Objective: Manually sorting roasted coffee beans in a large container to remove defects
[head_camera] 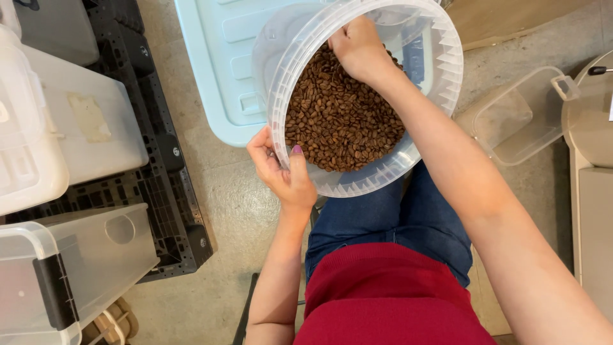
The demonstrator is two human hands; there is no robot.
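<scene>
A round clear plastic bucket rests tilted over my lap, partly filled with brown roasted coffee beans. My left hand grips the bucket's near rim, thumb over the edge. My right hand reaches inside the bucket at its far side, fingers curled down into the beans; whether it holds any is hidden.
A pale blue lid or tray lies on the floor under the bucket's far side. White and clear storage bins stand on a black pallet at left. An empty clear container sits at right, beside a beige appliance.
</scene>
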